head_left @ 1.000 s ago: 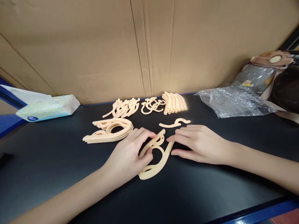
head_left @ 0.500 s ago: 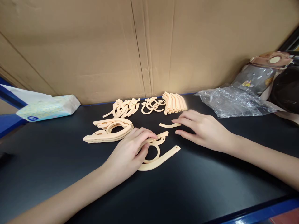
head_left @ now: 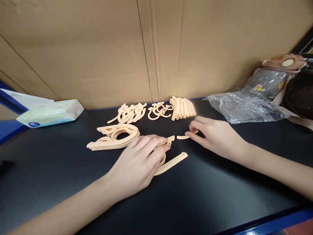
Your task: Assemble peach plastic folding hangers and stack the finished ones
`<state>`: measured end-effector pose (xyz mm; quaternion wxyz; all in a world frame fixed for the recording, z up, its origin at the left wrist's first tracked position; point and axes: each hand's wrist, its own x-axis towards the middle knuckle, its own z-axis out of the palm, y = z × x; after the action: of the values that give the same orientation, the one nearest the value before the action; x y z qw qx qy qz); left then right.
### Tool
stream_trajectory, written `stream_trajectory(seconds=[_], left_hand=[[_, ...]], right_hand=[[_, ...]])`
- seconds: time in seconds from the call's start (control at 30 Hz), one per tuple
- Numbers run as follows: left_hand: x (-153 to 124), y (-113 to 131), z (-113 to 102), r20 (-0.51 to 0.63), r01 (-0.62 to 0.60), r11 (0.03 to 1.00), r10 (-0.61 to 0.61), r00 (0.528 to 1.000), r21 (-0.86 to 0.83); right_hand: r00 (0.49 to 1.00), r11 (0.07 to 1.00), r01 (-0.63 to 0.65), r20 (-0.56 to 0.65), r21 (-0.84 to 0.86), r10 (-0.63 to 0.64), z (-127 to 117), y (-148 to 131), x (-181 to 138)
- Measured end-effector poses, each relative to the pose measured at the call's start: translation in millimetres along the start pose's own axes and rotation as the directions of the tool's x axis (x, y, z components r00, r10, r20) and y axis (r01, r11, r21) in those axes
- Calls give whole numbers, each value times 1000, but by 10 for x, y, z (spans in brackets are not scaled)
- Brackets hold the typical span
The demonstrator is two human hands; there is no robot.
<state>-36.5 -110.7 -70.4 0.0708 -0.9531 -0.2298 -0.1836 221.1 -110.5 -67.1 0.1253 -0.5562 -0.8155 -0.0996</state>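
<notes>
My left hand (head_left: 139,163) lies palm down on a peach plastic hanger body (head_left: 171,162) on the black table (head_left: 61,176), fingers pressed onto it and covering most of its ring. My right hand (head_left: 215,135) pinches a small curved peach hook piece (head_left: 182,137) by its right end, just right of the hanger's upper tip. The hook piece rests low over the table.
A stack of finished peach hangers (head_left: 113,137) lies left of my left hand. Behind are several hook pieces (head_left: 160,111), more parts (head_left: 129,113) and a row of curved arms (head_left: 183,107). Tissue pack (head_left: 50,112) far left, clear plastic bag (head_left: 244,106) and bottle (head_left: 271,76) right, cardboard wall (head_left: 156,49) behind.
My right hand went back to the loose hook piece, pinched it and drew it toward the hanger. My left hand slid forward over the hanger, whose long arm swung out to the right.
</notes>
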Motion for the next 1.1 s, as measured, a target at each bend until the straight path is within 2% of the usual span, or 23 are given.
stream_trajectory(seconds=[0.13, 0.3, 0.5, 0.77, 0.9, 1.1], left_hand=[[14, 26, -7, 71, -54, 990, 64, 995, -133], [10, 28, -27, 159, -18, 980, 50, 986, -197], [4, 3, -28, 214, 88, 952, -24, 976, -294], [9, -17, 6, 191, 80, 953, -24, 981, -292], [8, -2, -4, 203, 105, 949, -45, 978, -297], [4, -10, -21, 222, 125, 938, -53, 974, -323]], right_hand=[[1000, 1000, 3, -2, 0, -3, 15, -3, -5], [1000, 999, 8, 7, 50, -8, 43, 13, -16], [998, 993, 65, 20, 102, -67, 59, 40, -8], [996, 962, 78, 19, 263, -86, 67, 20, -2], [987, 919, 154, -24, 362, -156, 82, 18, -11], [964, 899, 263, -60, 352, -258, 101, 14, -8]])
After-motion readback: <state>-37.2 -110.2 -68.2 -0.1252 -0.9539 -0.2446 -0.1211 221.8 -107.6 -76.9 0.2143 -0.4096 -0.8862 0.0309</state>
